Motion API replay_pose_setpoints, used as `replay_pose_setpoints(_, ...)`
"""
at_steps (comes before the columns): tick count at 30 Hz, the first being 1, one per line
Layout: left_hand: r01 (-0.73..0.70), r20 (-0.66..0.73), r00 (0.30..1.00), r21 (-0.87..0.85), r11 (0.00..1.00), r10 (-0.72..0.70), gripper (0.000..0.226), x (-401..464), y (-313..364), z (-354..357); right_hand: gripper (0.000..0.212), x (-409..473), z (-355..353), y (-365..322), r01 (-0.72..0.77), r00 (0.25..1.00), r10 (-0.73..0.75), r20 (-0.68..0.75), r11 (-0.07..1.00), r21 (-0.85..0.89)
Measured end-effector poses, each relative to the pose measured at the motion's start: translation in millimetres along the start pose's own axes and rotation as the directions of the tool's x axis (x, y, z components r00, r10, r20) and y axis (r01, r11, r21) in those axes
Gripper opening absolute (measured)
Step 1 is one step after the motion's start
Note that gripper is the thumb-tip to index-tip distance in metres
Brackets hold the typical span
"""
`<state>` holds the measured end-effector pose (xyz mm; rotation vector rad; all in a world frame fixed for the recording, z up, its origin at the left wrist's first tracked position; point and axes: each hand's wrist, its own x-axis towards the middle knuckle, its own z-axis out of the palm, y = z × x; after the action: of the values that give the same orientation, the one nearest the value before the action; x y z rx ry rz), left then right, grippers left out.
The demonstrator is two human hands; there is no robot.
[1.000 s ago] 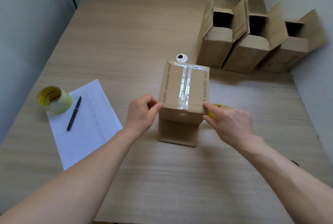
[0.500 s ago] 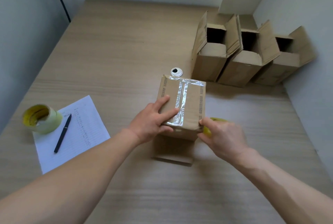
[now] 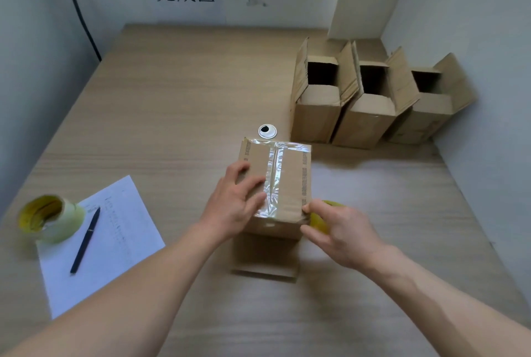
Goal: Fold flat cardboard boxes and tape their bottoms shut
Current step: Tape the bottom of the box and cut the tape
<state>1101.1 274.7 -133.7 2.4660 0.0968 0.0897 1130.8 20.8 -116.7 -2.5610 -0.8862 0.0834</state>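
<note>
Since a second ago: left hand (image 3: 234, 201) has come off the box's near-left corner and now lies on top, fingers straight, flat across the left flap and onto the tape strip (image 3: 274, 181). Right hand (image 3: 342, 230) stays at the near-right corner.

Worktop (image 3: 178, 103): pale wood grain, walls close on three sides.

Three finished boxes (image 3: 370, 98), far-right corner, in a row touching, flaps open upward.

Box in hand (image 3: 293, 181): middle of the worktop, slightly toward the near edge, bottom up, clear tape along the centre seam.

Paper sheet (image 3: 120, 241), near-left, with a pen (image 3: 85, 240) lying on it.

Spare tape roll (image 3: 50, 217), left edge, sitting on the sheet's far corner.

Right hand: fingers curled round a yellow tape roll (image 3: 326, 220), mostly hidden, thumb tip touching the box edge.

Small round grommet (image 3: 267, 130) just beyond the box.
</note>
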Motion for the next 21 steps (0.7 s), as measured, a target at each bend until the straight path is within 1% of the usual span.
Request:
replay_pose_setpoints(1,0.038,-0.042,0.998,-0.038,0.999,-0.04,0.035,-0.6,1.4,2.9,0.029,2.3,-0.4,1.4,-0.013,1.0,0.013,0.005,0.999,0.03)
replay_pose_setpoints(2,0.076,-0.065,0.995,-0.037,0.996,-0.078,0.033,-1.0,4.9,4.4,0.025,4.8,-1.5,2.8,-0.031,0.999,0.03,0.022,0.998,0.052)
replay_pose_setpoints(3,0.109,-0.081,0.991,0.038,0.993,-0.106,0.034,-2.2,10.4,6.5,0.022,6.1,-2.0,3.4,-0.048,0.998,0.046,0.043,0.997,0.062)
replay_pose_setpoints(4,0.131,-0.092,0.989,0.174,0.976,-0.117,0.04,-3.9,17.9,10.5,0.02,7.0,-2.0,3.9,-0.055,0.997,0.051,0.056,0.996,0.066)
replay_pose_setpoints(5,0.14,-0.084,0.989,0.323,0.936,-0.119,0.055,-6.6,27.7,15.2,0.02,7.8,-2.1,4.0,-0.058,0.996,0.054,0.064,0.996,0.067)
replay_pose_setpoints(6,0.144,-0.062,0.99,0.427,0.893,-0.13,0.074,-9.9,39.9,20.3,0.021,8.7,-2.5,4.0,-0.065,0.996,0.06,0.065,0.996,0.066)
replay_pose_setpoints(7,0.153,-0.045,0.988,0.489,0.859,-0.15,0.09,-13.0,49.2,26.2,0.022,9.7,-2.5,3.9,-0.075,0.995,0.07,0.065,0.995,0.067)
replay_pose_setpoints(8,0.163,-0.035,0.985,0.521,0.838,-0.17,0.099,-16.3,53.4,30.6,0.023,10.1,-1.3,3.8,-0.082,0.995,0.077,0.065,0.994,0.07)
replay_pose_setpoints(9,0.165,-0.023,0.983,0.534,0.829,-0.181,0.099,-16.8,53.5,32.1,0.024,11.0,-0.2,4.4,-0.084,0.995,0.08,0.063,0.994,0.064)
replay_pose_setpoints(10,0.165,-0.02,0.983,0.516,0.841,-0.181,0.09,-14.6,50.4,30.6,0.025,11.6,-0.1,5.6,-0.087,0.994,0.084,0.067,0.995,0.05)
replay_pose_setpoints(11,0.174,-0.027,0.983,0.457,0.872,-0.182,0.076,-13.5,44.7,26.2,0.025,11.3,-0.6,6.3,-0.09,0.993,0.087,0.077,0.995,0.042)
replay_pose_setpoints(13,0.204,-0.059,0.979,0.234,0.951,-0.195,0.052,-13.3,31.6,15.3,0.025,11.2,-1.0,5.7,-0.078,0.994,0.073,0.079,0.995,0.059)
replay_pose_setpoints(14,0.209,-0.063,0.977,0.129,0.969,-0.202,0.048,-16.0,28.8,11.6,0.024,10.6,-2.4,4.8,-0.068,0.995,0.062,0.082,0.995,0.067)
replay_pose_setpoints(15,0.207,-0.068,0.977,0.073,0.976,-0.202,0.046,-21.8,27.9,10.1,0.023,9.3,-4.3,4.1,-0.054,0.995,0.048,0.091,0.996,0.064)
replay_pose_setpoints(16,0.209,-0.068,0.976,0.057,0.976,-0.205,0.046,-30.3,29.0,9.8,0.022,7.6,-6.1,4.6,-0.038,0.994,0.032,0.101,0.998,0.05)
replay_pose_setpoints(18,0.251,-0.044,0.968,0.118,0.961,-0.247,0.044,-53.9,35.6,12.0,0.025,-1.5,-11.1,7.9,-0.001,0.988,-0.004,0.155,1.0,0.029)
replay_pose_setpoints(19,0.246,-0.051,0.969,0.219,0.944,-0.241,0.045,-65.0,40.9,11.5,0.029,-8.7,-14.3,9.5,0.025,0.979,-0.033,0.199,0.999,0.043)
replay_pose_setpoints(21,0.141,-0.074,0.99,0.502,0.854,-0.12,0.057,-70.4,57.5,5.6,0.037,-20.2,-20.2,10.4,0.084,0.959,-0.105,0.265,0.993,0.088)
